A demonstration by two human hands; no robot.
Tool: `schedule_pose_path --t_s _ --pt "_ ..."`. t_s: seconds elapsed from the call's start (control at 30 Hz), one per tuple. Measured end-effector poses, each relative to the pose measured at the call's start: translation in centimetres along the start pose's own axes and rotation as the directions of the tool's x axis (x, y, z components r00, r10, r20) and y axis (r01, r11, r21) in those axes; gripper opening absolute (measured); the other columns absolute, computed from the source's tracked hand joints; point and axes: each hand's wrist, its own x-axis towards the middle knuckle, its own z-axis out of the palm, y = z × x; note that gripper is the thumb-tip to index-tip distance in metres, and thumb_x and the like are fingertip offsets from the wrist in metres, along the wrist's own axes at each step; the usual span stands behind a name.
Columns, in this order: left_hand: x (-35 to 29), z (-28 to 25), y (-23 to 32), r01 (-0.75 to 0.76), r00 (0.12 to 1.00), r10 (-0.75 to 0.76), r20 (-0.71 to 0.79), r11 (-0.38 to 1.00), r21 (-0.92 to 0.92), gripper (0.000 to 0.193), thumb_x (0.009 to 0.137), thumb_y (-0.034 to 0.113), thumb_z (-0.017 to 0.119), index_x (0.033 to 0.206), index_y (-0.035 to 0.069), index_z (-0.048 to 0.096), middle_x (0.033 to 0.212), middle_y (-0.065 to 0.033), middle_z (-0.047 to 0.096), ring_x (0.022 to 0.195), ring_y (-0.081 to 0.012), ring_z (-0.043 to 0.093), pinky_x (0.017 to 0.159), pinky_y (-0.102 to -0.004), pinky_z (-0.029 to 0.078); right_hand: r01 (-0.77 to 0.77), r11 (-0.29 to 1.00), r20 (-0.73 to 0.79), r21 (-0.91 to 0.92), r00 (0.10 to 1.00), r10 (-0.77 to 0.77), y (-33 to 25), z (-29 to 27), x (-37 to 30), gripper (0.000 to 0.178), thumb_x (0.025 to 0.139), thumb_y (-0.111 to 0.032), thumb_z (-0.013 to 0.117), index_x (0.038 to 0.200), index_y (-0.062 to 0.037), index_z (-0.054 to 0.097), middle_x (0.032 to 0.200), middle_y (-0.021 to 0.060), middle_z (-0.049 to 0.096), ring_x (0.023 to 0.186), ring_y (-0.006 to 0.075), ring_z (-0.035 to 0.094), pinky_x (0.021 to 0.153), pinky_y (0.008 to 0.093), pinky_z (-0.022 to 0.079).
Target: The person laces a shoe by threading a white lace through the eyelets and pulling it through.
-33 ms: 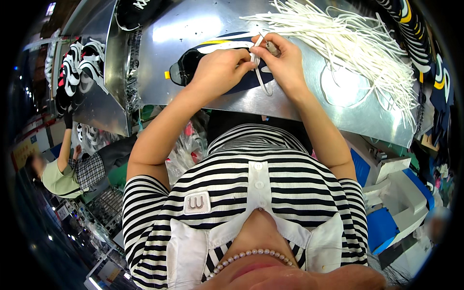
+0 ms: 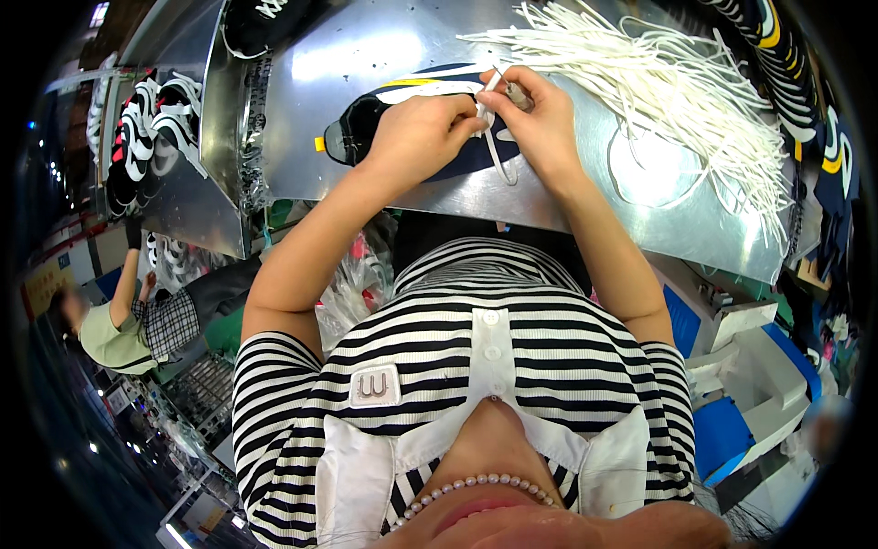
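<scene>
A dark blue shoe upper [image 2: 352, 133] with white and yellow stripes lies on its side on the metal table, its heel to the left with a yellow tab. Over its middle, my left hand [image 2: 416, 133] is closed, pinching a white shoelace [image 2: 501, 165] that hangs in a loop toward me. My right hand [image 2: 541, 119] pinches a lace end between thumb and finger. A thin pointed tool with a short, pale handle [image 2: 518, 95] is tucked in that same hand. My fingers hide most of the eyelets.
A heap of white laces [image 2: 658, 101] spreads across the right of the table [image 2: 366, 55]. Stacked uppers [image 2: 794, 101] stand beyond it. A black shoe [image 2: 261, 27] sits far left. Striped shoes [image 2: 137, 133] and another person [image 2: 119, 334] are leftward; boxes [image 2: 750, 384] lie lower right.
</scene>
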Motion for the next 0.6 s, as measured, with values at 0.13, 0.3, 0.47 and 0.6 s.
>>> schedule_pose_path --t_s 0.13,0.3,0.47,0.6 --pt "0.3 0.0 -0.4 0.027 1.000 -0.025 0.017 0.991 -0.132 0.021 0.089 0.024 0.066 0.090 0.003 0.068 0.070 -0.0116 0.063 0.061 -0.0229 0.059 0.061 -0.0322 0.047 0.085 0.993 -0.049 -0.078 0.995 -0.089 0.8 -0.5 -0.7 0.030 0.087 -0.019 0.072 0.110 -0.0022 0.061 0.090 0.0117 0.070 0.079 0.0180 0.068 0.070 0.0293 0.052" --pt "0.5 0.0 -1.1 0.024 0.999 -0.019 0.031 0.988 -0.153 0.023 0.090 0.024 0.066 0.086 0.001 0.065 0.065 -0.0102 0.057 0.057 -0.0213 0.052 0.058 -0.0316 0.044 -0.007 0.998 0.109 -0.069 0.994 0.015 -0.1 -1.7 -3.9 0.020 0.093 -0.016 0.064 0.101 0.0013 0.059 0.085 0.0142 0.070 0.079 0.0236 0.071 0.071 0.0314 0.054" --pt "0.5 -0.4 -1.0 0.060 0.997 -0.053 0.063 0.992 -0.115 0.026 0.090 0.027 0.066 0.085 0.001 0.065 0.065 -0.0107 0.056 0.057 -0.0221 0.051 0.059 -0.0325 0.044 0.083 0.985 0.151 -0.148 0.987 -0.060 1.0 -1.3 -4.5 0.017 0.092 -0.015 0.063 0.099 0.0003 0.061 0.079 0.0119 0.071 0.074 0.0244 0.071 0.070 0.0330 0.054" --pt "1.2 -0.6 -0.6 0.074 0.994 -0.065 0.092 0.993 -0.096 0.026 0.090 0.030 0.063 0.084 0.004 0.067 0.065 -0.0117 0.061 0.061 -0.0287 0.058 0.061 -0.0380 0.045 0.095 0.956 0.122 -0.278 0.991 -0.063 1.6 -1.3 -3.8 0.016 0.090 -0.017 0.065 0.095 -0.0023 0.062 0.079 0.0140 0.070 0.072 0.0291 0.070 0.067 0.0371 0.054"
